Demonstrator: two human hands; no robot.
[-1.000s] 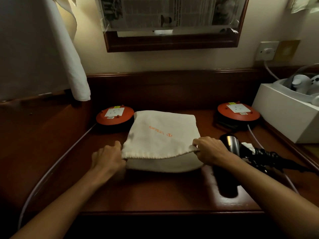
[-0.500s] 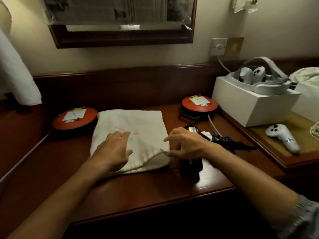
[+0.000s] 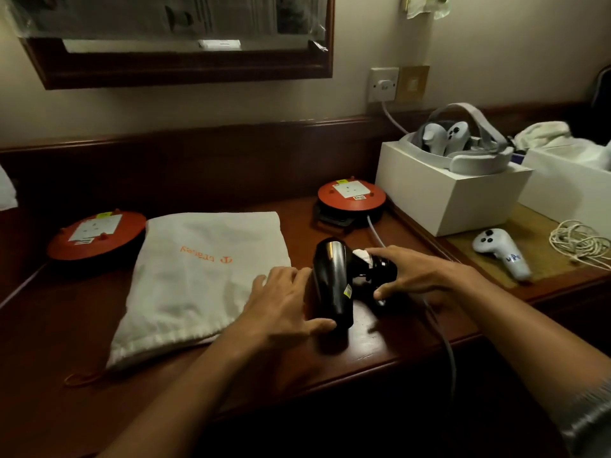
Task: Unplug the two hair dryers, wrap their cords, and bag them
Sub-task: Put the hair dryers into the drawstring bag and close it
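**A:** Why two hands on one dryer? The left hand (image 3: 284, 302) has its fingers (image 3: 299, 276) and thumb curled round the black hair dryer (image 3: 332, 285), and the right hand (image 3: 420, 276) is over the handle end with its fingers bent down onto the cord bundle (image 3: 380, 269).

**B:** My guess is it stops the wrapped cord springing loose when it gets lifted. One hand takes the body, the other pins the coil.

**A:** The dryer's lying on the desk (image 3: 380, 345), right beside the white cloth bag (image 3: 205, 276).

**B:** The bag's flat with its drawstring mouth toward the person, so it's an easy slide in. I can't tell if the other dryer's already inside it.

**A:** Both red cable reels (image 3: 350, 196) have nothing plugged in.
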